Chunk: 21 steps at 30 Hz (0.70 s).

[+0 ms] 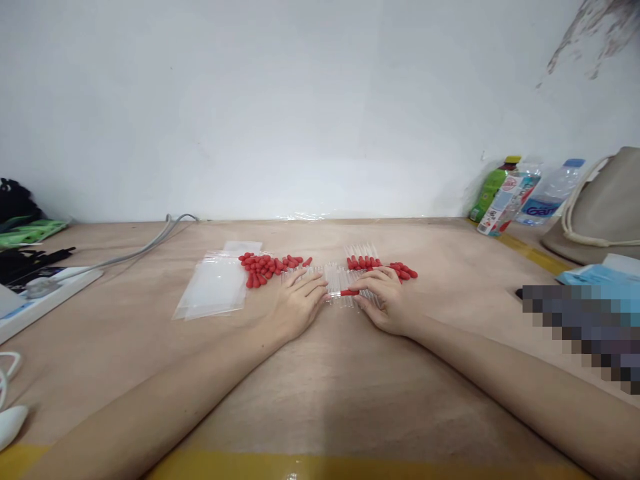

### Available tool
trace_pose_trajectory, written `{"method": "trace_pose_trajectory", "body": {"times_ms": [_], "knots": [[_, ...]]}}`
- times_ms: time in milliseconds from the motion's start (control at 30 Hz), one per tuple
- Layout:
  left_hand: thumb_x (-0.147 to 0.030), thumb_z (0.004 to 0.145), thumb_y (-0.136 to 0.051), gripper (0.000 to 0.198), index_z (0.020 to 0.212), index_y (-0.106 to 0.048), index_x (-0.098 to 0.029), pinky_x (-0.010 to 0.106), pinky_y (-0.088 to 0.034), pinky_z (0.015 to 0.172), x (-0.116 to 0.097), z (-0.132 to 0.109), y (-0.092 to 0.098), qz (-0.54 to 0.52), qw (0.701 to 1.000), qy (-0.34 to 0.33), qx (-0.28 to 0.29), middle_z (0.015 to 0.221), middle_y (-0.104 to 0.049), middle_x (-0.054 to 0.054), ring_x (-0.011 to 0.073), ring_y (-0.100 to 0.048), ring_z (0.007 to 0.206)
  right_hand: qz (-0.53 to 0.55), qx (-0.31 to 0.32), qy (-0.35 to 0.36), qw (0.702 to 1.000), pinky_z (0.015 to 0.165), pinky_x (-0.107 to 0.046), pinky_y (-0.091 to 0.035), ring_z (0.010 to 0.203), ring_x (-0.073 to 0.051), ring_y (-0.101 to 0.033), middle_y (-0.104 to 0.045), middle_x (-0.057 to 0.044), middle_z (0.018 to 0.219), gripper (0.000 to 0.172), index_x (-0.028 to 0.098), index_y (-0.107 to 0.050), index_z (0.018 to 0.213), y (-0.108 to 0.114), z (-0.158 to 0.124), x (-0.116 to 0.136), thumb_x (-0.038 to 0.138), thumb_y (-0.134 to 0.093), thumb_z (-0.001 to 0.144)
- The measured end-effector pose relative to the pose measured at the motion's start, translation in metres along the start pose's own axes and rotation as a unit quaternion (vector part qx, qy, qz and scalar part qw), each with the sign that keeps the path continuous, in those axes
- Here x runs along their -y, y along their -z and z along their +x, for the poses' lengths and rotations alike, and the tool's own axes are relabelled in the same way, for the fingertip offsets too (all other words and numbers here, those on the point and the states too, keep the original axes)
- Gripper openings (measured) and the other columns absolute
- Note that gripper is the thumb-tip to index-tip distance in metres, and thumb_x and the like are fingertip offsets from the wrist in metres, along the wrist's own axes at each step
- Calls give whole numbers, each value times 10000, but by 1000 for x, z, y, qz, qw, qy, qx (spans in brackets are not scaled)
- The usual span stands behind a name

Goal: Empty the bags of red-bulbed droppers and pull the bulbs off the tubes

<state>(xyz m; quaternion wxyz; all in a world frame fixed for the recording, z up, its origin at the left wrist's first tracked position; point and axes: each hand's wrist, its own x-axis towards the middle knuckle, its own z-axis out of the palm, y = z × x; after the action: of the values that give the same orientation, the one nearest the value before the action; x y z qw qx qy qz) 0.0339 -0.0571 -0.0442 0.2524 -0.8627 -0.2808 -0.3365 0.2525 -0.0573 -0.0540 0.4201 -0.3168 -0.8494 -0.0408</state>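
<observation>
My left hand [301, 303] pinches one end of a clear glass dropper tube [334, 294], held level just above the table. My right hand [383, 300] grips a red rubber bulb [349, 293] at the tube's other end; the two meet in line, but how far the bulb sits over the glass is too small to tell. Behind and beneath both hands lies a row of loose clear tubes [333, 272]. A heap of red bulbs [265, 268] is beyond my left hand. Past my right hand, several tubes with red bulbs on them [363, 261] lie side by side, near more bulbs [404, 271].
Clear plastic bags [213, 287] lie left of the bulb heap. A power strip [55, 293] with a grey cable [145, 248] is at far left. Bottles [550, 193], a drink carton [507, 203] and a beige bag [605, 200] stand at the back right by the wall.
</observation>
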Motion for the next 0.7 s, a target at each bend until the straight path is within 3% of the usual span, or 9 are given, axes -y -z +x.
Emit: {"method": "trace_pose_trajectory", "body": {"times_ms": [133, 333, 467, 700], "knots": [[-196, 866, -481, 138, 863, -614, -158, 373, -424, 912, -2, 2, 0, 11, 1000, -16, 10, 923, -693, 28, 176, -612, 971, -60, -1, 20, 998, 938, -419, -278, 964, -205, -556, -671, -42, 976, 273, 220, -586, 1044, -5, 4, 5, 351, -557, 806], [-193, 859, -491, 137, 911, -613, -157, 385, -420, 922, -2, 2, 0, 10, 1000, -27, 9, 961, -685, 34, 184, -600, 990, -96, -12, 62, 993, 963, -412, -243, 885, -162, -591, -704, 5, 805, 155, 238, -647, 904, -12, 8, 9, 276, -504, 857], [-191, 855, -501, 140, 934, -609, -151, 394, -419, 932, 0, 1, -1, -5, 999, -44, 16, 997, -677, 41, 195, -593, 1009, -92, -29, 84, 992, 983, -411, -222, 859, -149, -601, -703, 15, 793, 142, 234, -643, 906, -10, 8, 10, 251, -512, 853], [-153, 862, -469, 127, 844, -594, -144, 347, -449, 906, -3, 1, 2, -41, 998, -44, 34, 865, -694, 37, 184, -600, 1003, -106, -24, 115, 987, 973, -394, -211, 913, -149, -591, -705, 34, 796, 115, 234, -627, 900, -7, 5, 10, 224, -531, 837]]}}
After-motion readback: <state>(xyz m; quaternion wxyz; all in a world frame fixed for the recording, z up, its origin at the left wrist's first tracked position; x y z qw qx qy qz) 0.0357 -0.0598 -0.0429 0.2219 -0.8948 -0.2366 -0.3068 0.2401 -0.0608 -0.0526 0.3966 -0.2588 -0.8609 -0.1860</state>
